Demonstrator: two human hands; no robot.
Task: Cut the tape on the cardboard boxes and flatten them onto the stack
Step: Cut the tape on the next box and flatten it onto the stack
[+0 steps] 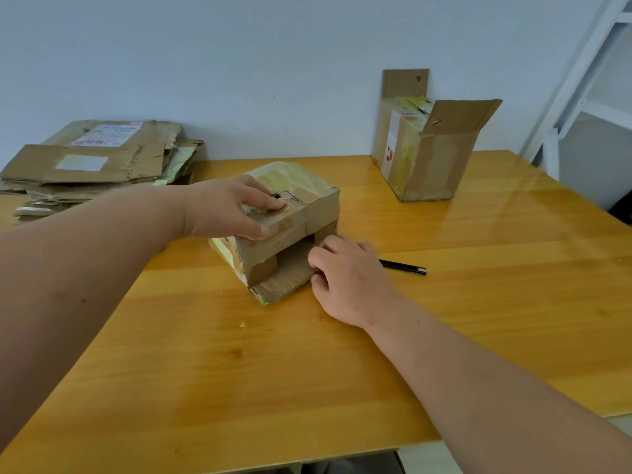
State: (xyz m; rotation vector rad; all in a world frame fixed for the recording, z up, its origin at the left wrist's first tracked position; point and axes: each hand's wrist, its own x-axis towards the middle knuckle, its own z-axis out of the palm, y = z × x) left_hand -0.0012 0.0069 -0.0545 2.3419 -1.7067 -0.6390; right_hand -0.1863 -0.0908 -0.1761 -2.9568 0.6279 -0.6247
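stack of flattened cardboard sits far left on the table | your left hand lies flat, fingers extended, atop the small box at table centre | your right hand pinches its open lower flap | black knife just beside that hand | open box back right

Small box mid-table, flattened stack far left, open box behind right, pen right of small box
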